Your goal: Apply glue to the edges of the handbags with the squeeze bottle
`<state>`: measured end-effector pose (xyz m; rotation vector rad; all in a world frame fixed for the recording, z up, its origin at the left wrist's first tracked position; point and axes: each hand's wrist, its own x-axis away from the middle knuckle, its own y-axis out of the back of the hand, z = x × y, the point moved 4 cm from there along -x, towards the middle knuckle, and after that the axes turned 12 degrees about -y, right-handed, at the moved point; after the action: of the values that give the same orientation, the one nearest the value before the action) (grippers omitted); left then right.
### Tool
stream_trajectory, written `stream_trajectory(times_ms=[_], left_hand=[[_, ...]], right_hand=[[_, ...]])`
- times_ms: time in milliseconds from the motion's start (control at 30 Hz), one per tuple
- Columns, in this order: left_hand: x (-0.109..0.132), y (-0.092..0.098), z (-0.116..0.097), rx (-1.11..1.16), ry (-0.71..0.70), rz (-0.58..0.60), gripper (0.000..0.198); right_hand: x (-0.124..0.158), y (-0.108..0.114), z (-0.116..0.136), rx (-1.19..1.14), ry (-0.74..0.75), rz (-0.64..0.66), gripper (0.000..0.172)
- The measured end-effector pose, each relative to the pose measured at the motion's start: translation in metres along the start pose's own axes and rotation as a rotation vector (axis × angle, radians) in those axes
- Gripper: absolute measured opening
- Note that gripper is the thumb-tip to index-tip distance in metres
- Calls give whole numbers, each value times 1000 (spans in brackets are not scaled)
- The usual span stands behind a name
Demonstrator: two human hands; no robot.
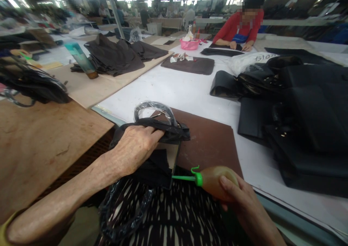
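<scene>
My left hand [136,144] grips the black handles of a black bag [160,159] that sits at the table's near edge, partly on my lap. My right hand [239,202] is wrapped round a tan squeeze bottle [217,180] with a green nozzle. The nozzle tip touches the bag's right edge. A clear plastic wrap [153,110] loops behind the handles. The bag rests against a brown work mat [212,141].
Stacked black bags [304,123] fill the right side of the white table [179,90]. A wooden board [40,141] lies at left, with dark fabric pieces [116,55] and a teal bottle [81,59] behind it. A person in a red top [239,26] works at the far end by a pink basket [189,44].
</scene>
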<state>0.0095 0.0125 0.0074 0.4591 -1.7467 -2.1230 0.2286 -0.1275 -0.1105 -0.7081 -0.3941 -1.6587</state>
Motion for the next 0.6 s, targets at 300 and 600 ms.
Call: stream_trajectory(times_ms=[300, 600], left_hand=[[-2, -3, 2, 9, 21, 56, 12], [-16, 7, 14, 77, 38, 141, 17]], right_hand=[[21, 4, 15, 223, 48, -161, 47], [-1, 12, 35, 473, 332, -411, 56]])
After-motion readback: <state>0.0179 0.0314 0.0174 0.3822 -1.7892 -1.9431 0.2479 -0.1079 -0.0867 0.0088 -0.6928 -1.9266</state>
